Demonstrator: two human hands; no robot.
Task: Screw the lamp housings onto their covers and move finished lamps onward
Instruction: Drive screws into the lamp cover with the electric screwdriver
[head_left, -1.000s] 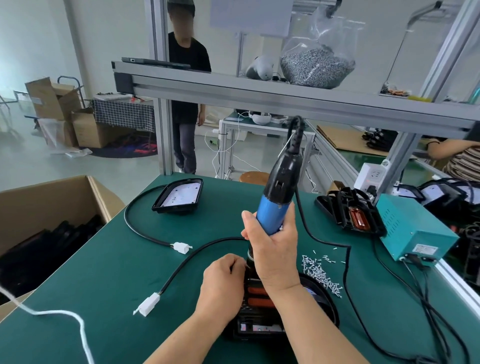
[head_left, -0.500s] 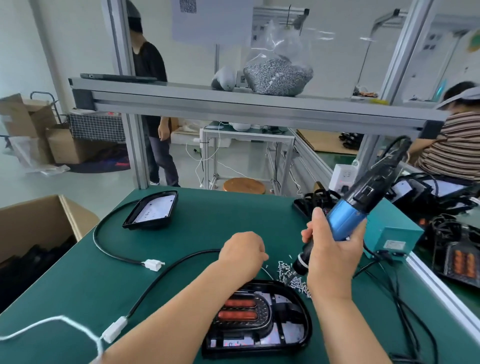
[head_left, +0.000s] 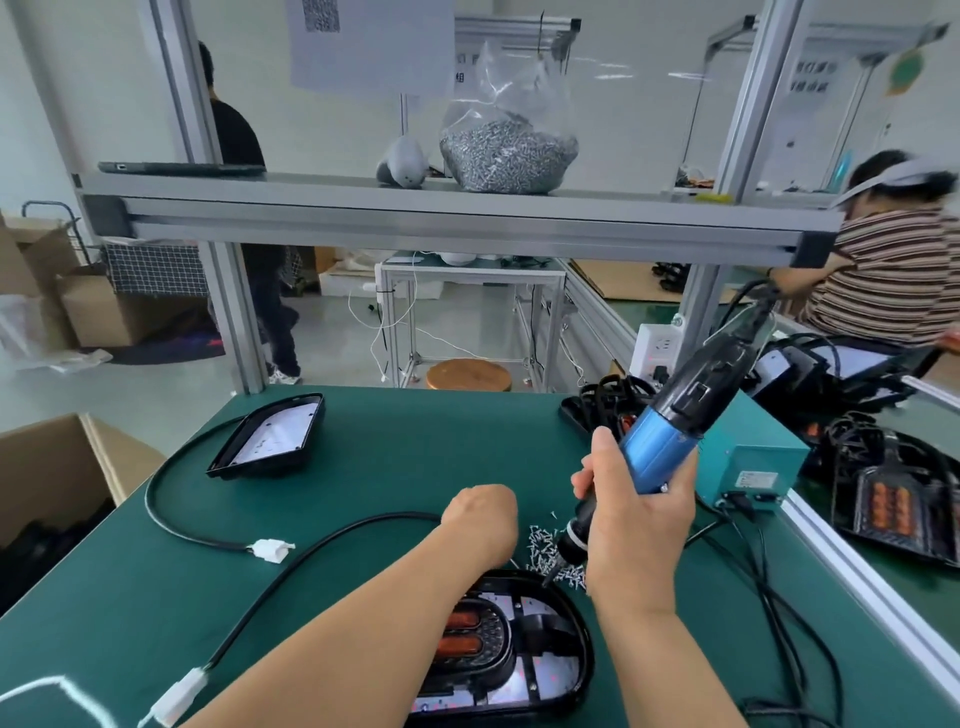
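Green bench (head_left: 415, 457) with a lamp (head_left: 519, 649) at its near edge.
Nearest, the lamp lies flat, inner side up. Just beyond, the left hand (head_left: 480, 519) sits knuckles-up at the loose screws (head_left: 540, 545); its fingers are hidden, so its grip cannot be told. The right hand (head_left: 639, 525) clasps the blue screwdriver (head_left: 670, 436), tilted, bit at the lamp's far rim. Farther left lies a second lamp (head_left: 270, 441).
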